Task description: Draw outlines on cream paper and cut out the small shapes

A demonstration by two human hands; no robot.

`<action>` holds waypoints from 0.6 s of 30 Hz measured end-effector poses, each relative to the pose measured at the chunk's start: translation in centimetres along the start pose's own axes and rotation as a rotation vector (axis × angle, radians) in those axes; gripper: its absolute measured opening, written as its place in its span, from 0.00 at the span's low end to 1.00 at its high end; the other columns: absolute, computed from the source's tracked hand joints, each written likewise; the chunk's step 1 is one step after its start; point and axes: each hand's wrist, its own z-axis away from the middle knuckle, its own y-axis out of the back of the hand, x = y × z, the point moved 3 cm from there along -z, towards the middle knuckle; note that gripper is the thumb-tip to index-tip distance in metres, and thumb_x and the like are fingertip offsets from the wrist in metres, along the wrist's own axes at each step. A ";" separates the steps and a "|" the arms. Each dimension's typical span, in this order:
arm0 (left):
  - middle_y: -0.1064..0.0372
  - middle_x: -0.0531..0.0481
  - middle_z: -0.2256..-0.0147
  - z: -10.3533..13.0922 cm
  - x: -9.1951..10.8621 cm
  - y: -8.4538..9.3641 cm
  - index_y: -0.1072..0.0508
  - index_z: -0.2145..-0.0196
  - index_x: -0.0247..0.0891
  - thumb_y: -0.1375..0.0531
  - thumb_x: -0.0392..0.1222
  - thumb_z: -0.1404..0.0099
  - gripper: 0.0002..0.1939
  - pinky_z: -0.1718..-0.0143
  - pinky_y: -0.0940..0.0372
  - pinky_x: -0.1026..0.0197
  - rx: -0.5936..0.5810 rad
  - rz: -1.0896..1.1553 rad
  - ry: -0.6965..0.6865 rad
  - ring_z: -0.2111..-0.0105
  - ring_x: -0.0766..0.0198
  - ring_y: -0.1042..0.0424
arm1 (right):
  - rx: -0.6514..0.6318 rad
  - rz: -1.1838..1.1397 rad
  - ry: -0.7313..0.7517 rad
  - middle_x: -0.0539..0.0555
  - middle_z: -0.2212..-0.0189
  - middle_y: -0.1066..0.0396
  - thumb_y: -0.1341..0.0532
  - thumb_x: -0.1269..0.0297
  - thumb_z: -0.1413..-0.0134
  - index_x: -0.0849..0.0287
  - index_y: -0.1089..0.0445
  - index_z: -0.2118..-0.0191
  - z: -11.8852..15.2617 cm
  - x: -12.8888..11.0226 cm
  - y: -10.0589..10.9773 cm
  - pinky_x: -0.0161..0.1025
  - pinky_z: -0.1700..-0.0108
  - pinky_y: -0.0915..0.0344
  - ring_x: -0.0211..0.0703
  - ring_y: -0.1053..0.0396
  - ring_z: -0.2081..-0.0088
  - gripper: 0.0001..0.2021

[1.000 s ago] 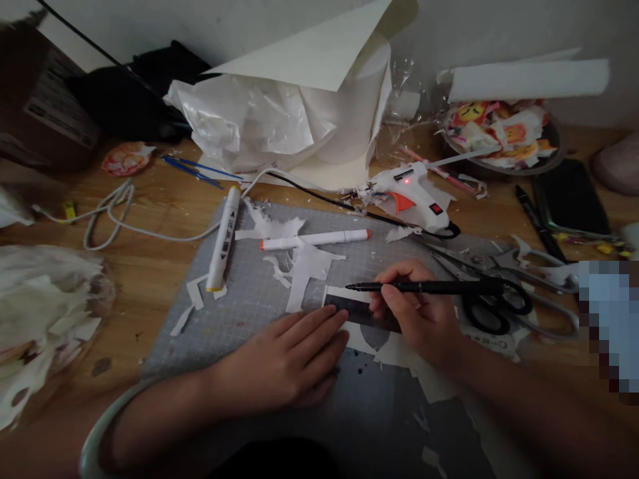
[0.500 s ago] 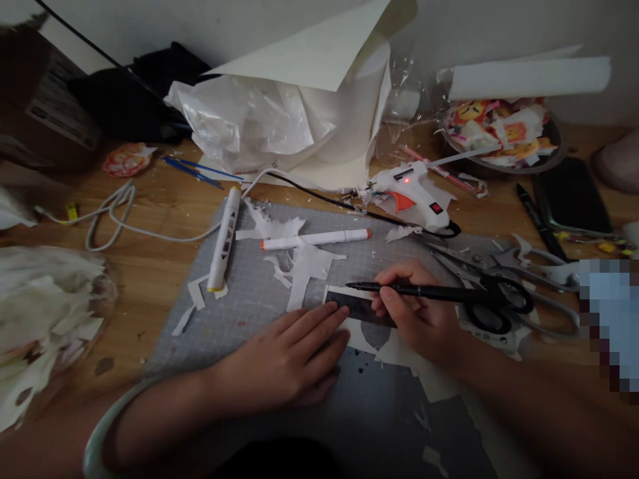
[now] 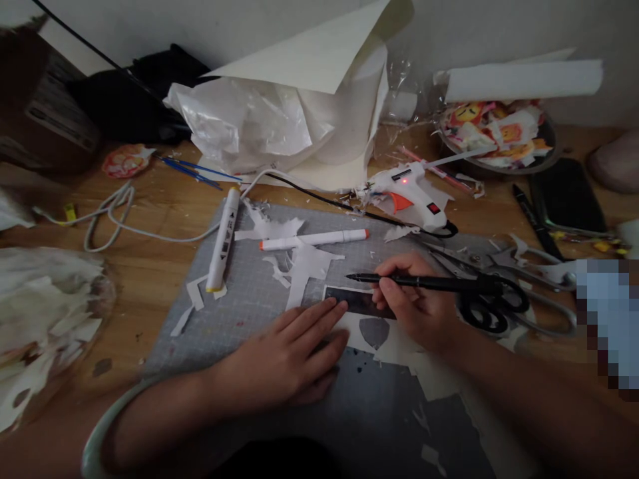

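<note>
My left hand (image 3: 299, 352) lies flat on the cutting mat (image 3: 184, 346), fingers stretched out, fingertips resting on a small dark rectangular piece (image 3: 357, 302). A thin white paper edge shows along the top of that piece. My right hand (image 3: 414, 299) is closed around a black pen (image 3: 424, 283), held almost level with its tip pointing left, above the dark piece. The right fingers are close to the piece's right end; whether they touch it I cannot tell. Just below lies white paper (image 3: 399, 346) with a rounded cut-out hole.
White markers (image 3: 319, 239) and paper scraps (image 3: 304, 269) lie on the mat. A glue gun (image 3: 414, 193) with a lit red light stands behind, its cable running left. Scissors (image 3: 492, 306), a phone (image 3: 566, 196) and a bowl of wrappers (image 3: 499, 140) are at right; a scrap-filled bag (image 3: 54, 313) is at left.
The black pen has risen slightly away from the dark piece. That piece now covers more of the white strip above it, and more of the cut-out hole shows below.
</note>
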 end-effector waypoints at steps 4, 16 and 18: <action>0.35 0.34 0.45 0.0 0.0 0.0 0.32 0.51 0.33 0.49 0.41 0.32 0.15 0.53 0.31 0.50 -0.008 0.000 0.009 0.45 0.46 0.34 | -0.025 -0.004 0.013 0.46 0.74 0.34 0.43 0.65 0.39 0.54 0.37 0.61 0.0 0.0 -0.1 0.34 0.73 0.34 0.34 0.33 0.77 0.02; 0.35 0.32 0.44 0.0 0.0 -0.1 0.33 0.51 0.33 0.47 0.41 0.34 0.16 0.53 0.32 0.49 -0.022 0.012 0.014 0.45 0.45 0.35 | -0.048 0.052 0.058 0.47 0.72 0.34 0.43 0.67 0.40 0.55 0.37 0.61 -0.3 -0.5 0.0 0.33 0.73 0.33 0.35 0.33 0.75 0.02; 0.36 0.32 0.44 -0.1 0.0 0.0 0.33 0.50 0.33 0.47 0.41 0.34 0.16 0.53 0.32 0.49 -0.025 0.009 0.019 0.44 0.45 0.35 | -0.056 0.051 0.056 0.47 0.72 0.34 0.43 0.67 0.40 0.54 0.37 0.61 -0.3 -0.4 -0.1 0.33 0.73 0.33 0.35 0.33 0.75 0.02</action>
